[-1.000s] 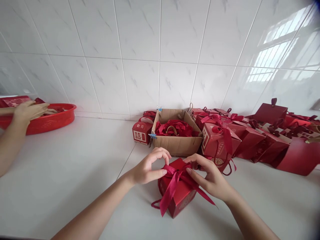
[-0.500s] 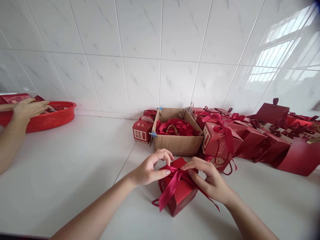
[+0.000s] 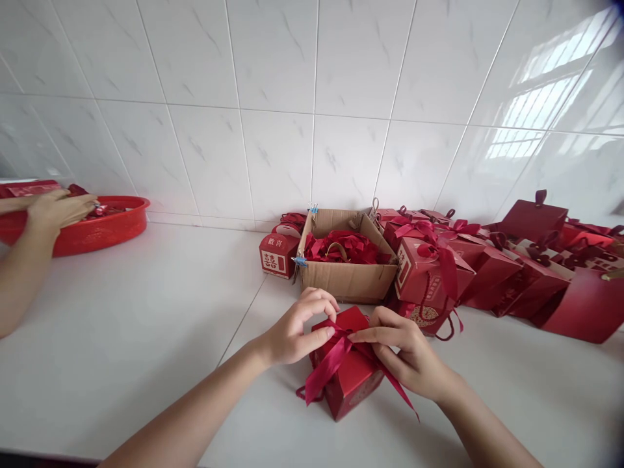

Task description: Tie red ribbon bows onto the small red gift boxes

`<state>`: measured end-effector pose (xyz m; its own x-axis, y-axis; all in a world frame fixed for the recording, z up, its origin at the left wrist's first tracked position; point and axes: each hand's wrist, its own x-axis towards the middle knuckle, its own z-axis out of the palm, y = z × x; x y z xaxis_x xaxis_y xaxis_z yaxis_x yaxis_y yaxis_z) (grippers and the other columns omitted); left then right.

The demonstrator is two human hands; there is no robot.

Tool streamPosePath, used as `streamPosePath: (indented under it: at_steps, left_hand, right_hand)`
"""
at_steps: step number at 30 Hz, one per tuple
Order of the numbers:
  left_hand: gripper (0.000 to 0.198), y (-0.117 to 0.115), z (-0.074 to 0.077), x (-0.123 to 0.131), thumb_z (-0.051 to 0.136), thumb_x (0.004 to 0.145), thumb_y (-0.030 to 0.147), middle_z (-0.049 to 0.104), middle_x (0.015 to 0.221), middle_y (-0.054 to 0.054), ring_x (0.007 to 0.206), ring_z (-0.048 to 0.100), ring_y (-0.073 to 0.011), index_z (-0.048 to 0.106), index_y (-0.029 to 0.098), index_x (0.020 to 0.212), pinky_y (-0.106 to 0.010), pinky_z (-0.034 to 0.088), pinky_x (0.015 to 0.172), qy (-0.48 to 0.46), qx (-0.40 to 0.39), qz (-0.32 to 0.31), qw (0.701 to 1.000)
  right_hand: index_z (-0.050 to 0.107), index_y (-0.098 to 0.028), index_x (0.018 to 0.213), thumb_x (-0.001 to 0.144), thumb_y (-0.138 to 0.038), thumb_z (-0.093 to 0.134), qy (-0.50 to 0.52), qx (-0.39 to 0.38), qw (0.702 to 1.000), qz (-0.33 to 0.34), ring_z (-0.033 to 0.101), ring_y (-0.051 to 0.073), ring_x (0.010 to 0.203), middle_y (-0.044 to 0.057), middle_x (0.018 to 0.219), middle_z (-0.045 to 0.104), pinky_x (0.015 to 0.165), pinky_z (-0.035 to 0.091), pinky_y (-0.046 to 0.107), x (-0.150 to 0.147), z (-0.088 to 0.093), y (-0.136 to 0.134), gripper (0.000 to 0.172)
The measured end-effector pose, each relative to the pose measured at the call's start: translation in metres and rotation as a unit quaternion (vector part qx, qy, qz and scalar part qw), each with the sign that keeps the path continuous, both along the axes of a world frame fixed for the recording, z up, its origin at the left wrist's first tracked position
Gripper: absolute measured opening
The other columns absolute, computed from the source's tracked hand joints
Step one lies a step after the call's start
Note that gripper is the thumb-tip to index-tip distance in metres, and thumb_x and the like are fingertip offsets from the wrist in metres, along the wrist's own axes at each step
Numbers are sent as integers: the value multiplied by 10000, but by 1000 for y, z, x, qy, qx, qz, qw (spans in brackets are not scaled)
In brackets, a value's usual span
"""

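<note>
A red gift box stands on the white counter in front of me, with a crimson ribbon tied across its top. Thumb and fingers of my left hand pinch the ribbon's loop on the left side of the knot. From the right, my right hand has its index fingertip at the knot, and its curled fingers close on the ribbon there. One ribbon tail hangs over the front left, another trails to the right. Part of the box top is hidden behind my fingers.
Behind the gift box is an open cardboard box of red ribbons, with a small red box to its left. Several red gift boxes crowd the right. At far left, another person's hand reaches into a red basin.
My right index finger has moved left onto the knot, and the right hand's fingers have curled in more. The ribbon tails have shifted slightly. The gift box stays in place.
</note>
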<state>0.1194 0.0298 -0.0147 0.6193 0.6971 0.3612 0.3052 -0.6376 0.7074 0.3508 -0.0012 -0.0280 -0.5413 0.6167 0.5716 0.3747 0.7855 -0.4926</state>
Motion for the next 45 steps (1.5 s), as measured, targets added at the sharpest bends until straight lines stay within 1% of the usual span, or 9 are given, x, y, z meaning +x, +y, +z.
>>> streamPosePath:
  at_steps: [8, 13, 18, 22, 25, 29, 35, 39, 45]
  left_hand:
    - [150, -1, 0, 3, 530, 821, 292, 582, 1061, -66, 1031, 499, -217, 445, 199, 741, -373, 374, 947, -11, -46, 8, 999]
    - [192, 2, 0, 3, 560, 805, 279, 579, 1056, -56, 1037, 489, -215, 406, 202, 719, -366, 376, 942, 3, -52, 25, 998]
    - [182, -5, 4, 7, 548, 813, 255, 576, 1024, -53, 1020, 494, -206, 397, 204, 725, -360, 387, 929, -11, -54, 35, 998]
    - [153, -17, 7, 15, 507, 840, 218, 570, 988, -42, 918, 535, -166, 385, 205, 749, -310, 430, 836, -52, -94, 52, 993]
    - [216, -22, 5, 21, 522, 848, 246, 597, 941, -26, 813, 536, -140, 354, 205, 718, -272, 444, 731, -90, -159, 61, 981]
    - [279, -23, 1, 27, 577, 831, 341, 614, 854, -29, 770, 551, -148, 409, 191, 665, -278, 454, 707, -118, -181, 91, 972]
    - [300, -22, 0, 32, 664, 760, 335, 653, 877, -62, 955, 591, -221, 504, 178, 559, -308, 458, 816, -98, -162, 146, 971]
    - [185, -22, 0, 32, 676, 748, 331, 646, 906, -67, 920, 611, -221, 637, 175, 656, -313, 466, 803, -89, -181, 147, 968]
    - [198, -22, 3, 31, 673, 745, 335, 645, 933, -83, 822, 618, -203, 657, 148, 684, -308, 471, 732, -82, -201, 131, 967]
  right_hand:
    - [678, -234, 1094, 888, -109, 399, -26, -16, 1000, 5, 497, 134, 666, 35, 775, 483, 596, 448, 258, 0, 1, -1, 368]
    - [625, -239, 1171, 910, -110, 388, -41, -53, 997, 32, 518, 143, 767, 54, 873, 510, 662, 464, 255, 2, 4, -1, 375]
    - [619, -242, 1164, 899, -91, 394, -47, -54, 997, 31, 509, 142, 751, 44, 852, 500, 659, 458, 251, 2, 4, -1, 380]
    - [619, -229, 1117, 888, -67, 382, -19, -54, 998, 24, 502, 127, 699, 28, 813, 503, 624, 441, 238, 2, 3, -1, 367]
    - [573, -222, 1141, 892, -72, 382, 5, -74, 997, 22, 545, 145, 794, 38, 856, 558, 699, 463, 257, 1, 3, -1, 348]
    - [528, -224, 1148, 887, -72, 401, 35, -83, 996, 23, 566, 148, 850, 38, 914, 602, 754, 473, 265, -2, 2, -3, 328]
    - [468, -234, 1175, 885, -62, 407, 70, -97, 992, 42, 563, 117, 820, 29, 950, 599, 715, 474, 220, -4, 1, -4, 343]
    - [453, -243, 1173, 891, -69, 411, 68, -110, 991, 37, 559, 115, 827, 29, 971, 599, 719, 469, 218, -3, 0, -4, 334]
    - [435, -251, 1161, 889, -72, 407, 72, -98, 992, 23, 526, 113, 774, 4, 872, 568, 688, 454, 218, 0, -2, -3, 327]
